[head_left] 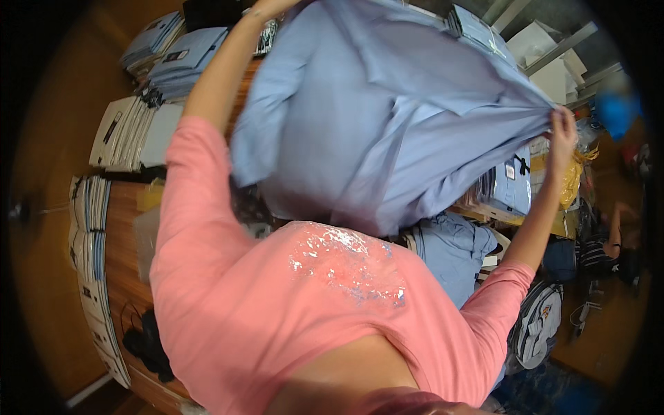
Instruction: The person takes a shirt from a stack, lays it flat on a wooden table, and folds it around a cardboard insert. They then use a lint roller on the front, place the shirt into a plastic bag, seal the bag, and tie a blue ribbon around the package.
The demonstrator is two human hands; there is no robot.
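A light blue shirt (332, 104) is spread wide in the air in front of me, its cloth partly blurred by motion. My right hand (564, 128) is closed on its right edge and pulls the fabric into taut folds. At the top edge of the picture, my left hand (280, 5) reaches up beside the shirt's upper left part. The fingers of that hand are out of sight, so its grip does not show. A sleeve hangs down on the shirt's left side.
Folded blue shirts (187, 59) and pale folded garments (124, 135) lie stacked at the left. More packed blue shirts (512, 183) sit at the right, above a crumpled blue garment (453, 252). Another person (602, 245) is at the far right.
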